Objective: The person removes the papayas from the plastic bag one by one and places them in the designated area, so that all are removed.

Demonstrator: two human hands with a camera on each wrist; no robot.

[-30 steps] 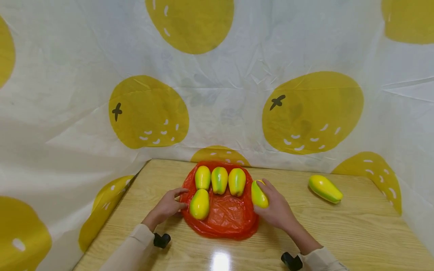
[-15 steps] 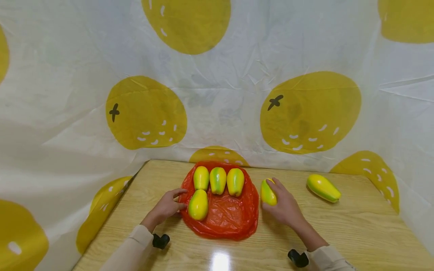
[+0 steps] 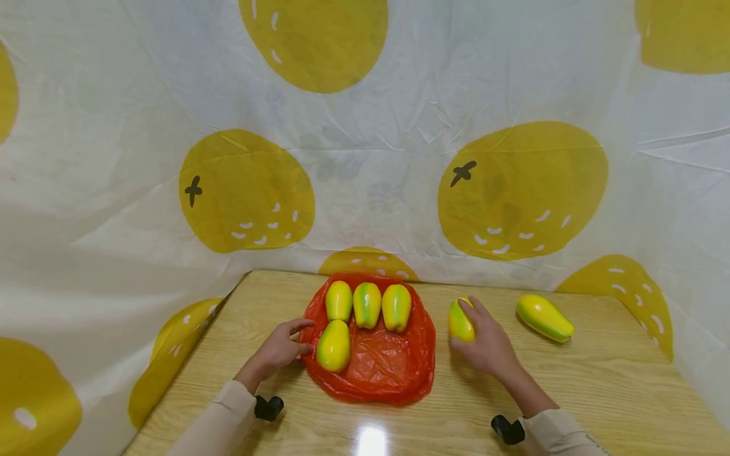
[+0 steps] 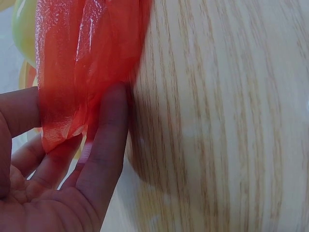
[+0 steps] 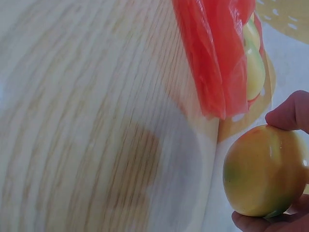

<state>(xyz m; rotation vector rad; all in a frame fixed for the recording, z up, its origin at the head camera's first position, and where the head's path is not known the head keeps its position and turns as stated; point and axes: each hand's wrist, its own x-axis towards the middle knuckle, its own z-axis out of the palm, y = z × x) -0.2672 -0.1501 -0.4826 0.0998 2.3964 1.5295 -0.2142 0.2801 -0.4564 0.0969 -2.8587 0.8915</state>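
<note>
A red plastic bag (image 3: 379,361) lies spread on the wooden table, its rim rolled into a low wall. Inside it are several yellow-green papayas: three in a row at the back, such as the middle one (image 3: 367,305), and one papaya (image 3: 333,346) at the front left. My left hand (image 3: 276,348) holds the bag's left rim, with red film between thumb and fingers in the left wrist view. To the right of the bag, my right hand (image 3: 487,342) grips another papaya (image 5: 263,171) between thumb and fingers. That fruit appears raised off the table, and the hand partly hides it.
One more papaya (image 3: 544,318) lies on the table (image 3: 593,380) at the right. A white cloth (image 3: 376,202) printed with yellow fruit hangs behind the table and along both sides.
My right hand has moved to the right with its papaya, away from the bag's right rim. The left hand stays at the left rim, and the fruit in the bag has not shifted.
</note>
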